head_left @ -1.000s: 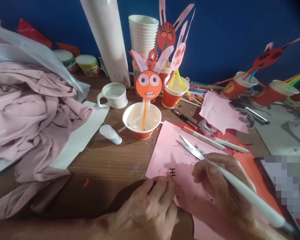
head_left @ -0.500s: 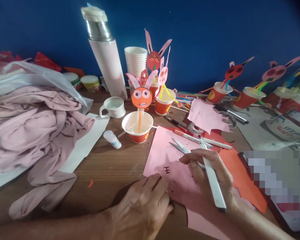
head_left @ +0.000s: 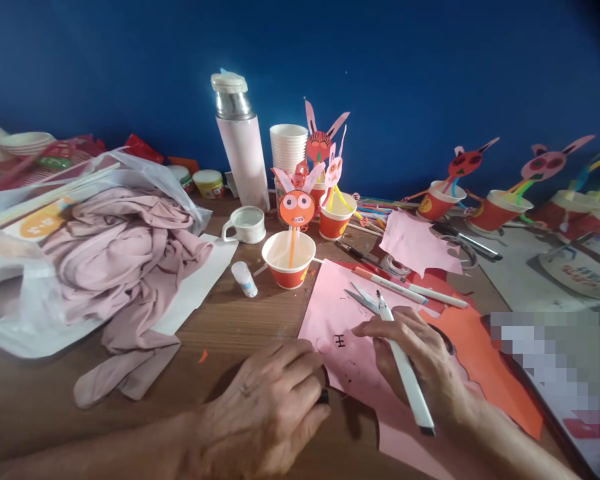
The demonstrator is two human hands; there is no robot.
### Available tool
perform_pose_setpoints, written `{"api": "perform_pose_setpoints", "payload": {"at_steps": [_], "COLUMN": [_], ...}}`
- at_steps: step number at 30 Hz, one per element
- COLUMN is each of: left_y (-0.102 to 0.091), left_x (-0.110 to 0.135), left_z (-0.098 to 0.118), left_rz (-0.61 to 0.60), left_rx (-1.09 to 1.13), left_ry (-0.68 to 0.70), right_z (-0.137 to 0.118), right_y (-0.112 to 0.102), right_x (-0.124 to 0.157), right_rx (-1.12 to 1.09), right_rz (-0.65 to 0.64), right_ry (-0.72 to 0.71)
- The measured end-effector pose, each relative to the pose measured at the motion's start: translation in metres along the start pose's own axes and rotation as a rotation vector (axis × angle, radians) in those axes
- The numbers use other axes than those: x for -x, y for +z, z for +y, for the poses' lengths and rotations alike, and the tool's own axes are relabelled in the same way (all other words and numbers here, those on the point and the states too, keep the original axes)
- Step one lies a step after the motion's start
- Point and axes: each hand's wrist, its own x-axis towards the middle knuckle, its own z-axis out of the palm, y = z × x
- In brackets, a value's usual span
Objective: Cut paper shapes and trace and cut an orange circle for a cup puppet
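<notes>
My right hand [head_left: 420, 353] holds a white marker [head_left: 405, 367], its bare dark tip pointing up and away; the index finger reaches out over pink paper [head_left: 325, 287]. Curled at the paper's left edge, my left hand [head_left: 275, 393] has a black marker cap [head_left: 323, 397] showing between fingers and thumb. Between the hands lies a small pink paper disc [head_left: 339, 341] with black strokes on it. A second plain disc [head_left: 323, 345] is close to my left fingertips. Scissors [head_left: 363, 298] lie on the paper with blades slightly apart, handles hidden behind my right hand.
A paper cup [head_left: 286, 275] with an orange animal face stands ahead, near a glue bottle [head_left: 244, 280] and a mug [head_left: 245, 227]. Behind are a flask [head_left: 243, 157] and stacked cups [head_left: 289, 147]. Cloth in a bag [head_left: 130, 247] lies left; orange paper [head_left: 500, 373] lies right.
The camera view has shifted, showing more of the left side. My left hand has drawn back a little from the paper disc, leaving the plain disc uncovered. My right hand still holds the marker.
</notes>
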Motion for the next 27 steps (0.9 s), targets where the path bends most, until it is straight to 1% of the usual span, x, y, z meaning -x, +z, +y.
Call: {"api": "perform_pose_setpoints", "payload": {"at_steps": [5,7,9,11,14,16,18,22,24,27], "left_y": [0.002,0.005,0.008,0.01,0.012,0.013,0.013,0.014,0.014,0.013], "left_x": [0.007,0.008,0.009,0.009,0.01,0.011,0.012,0.012,0.012,0.011], "left_z": [-0.01,-0.014,-0.015,-0.016,-0.016,-0.016,-0.016,-0.016,-0.016,-0.017], "left_rz": [0.061,0.044,-0.005,-0.033,-0.003,0.013,0.009,0.013,0.022,0.014], "left_rx": [-0.006,0.008,0.042,0.057,0.039,0.035,0.043,0.056,0.062,0.065], "left_ry": [0.02,0.014,-0.006,-0.021,-0.02,-0.027,-0.033,-0.054,-0.054,-0.048], "right_z": [-0.003,-0.005,-0.007,-0.009,-0.009,-0.009,-0.01,-0.018,-0.025,-0.033], "right_y": [-0.003,-0.003,-0.002,-0.001,0.002,0.001,-0.002,-0.011,-0.014,-0.015], "right_x": [-0.001,0.0,0.001,0.001,-0.001,0.0,0.002,0.006,0.003,-0.005], "right_rx": [-0.051,-0.037,-0.008,0.006,0.018,0.038,0.061,0.161,0.143,0.062], "right_rz": [-0.097,-0.142,-0.18,-0.187,-0.141,-0.141,-0.148,-0.107,-0.118,-0.142], "right_ry": [-0.13,-0.166,-0.195,-0.207,-0.141,-0.082,-0.056,0.001,0.04,0.03]}}
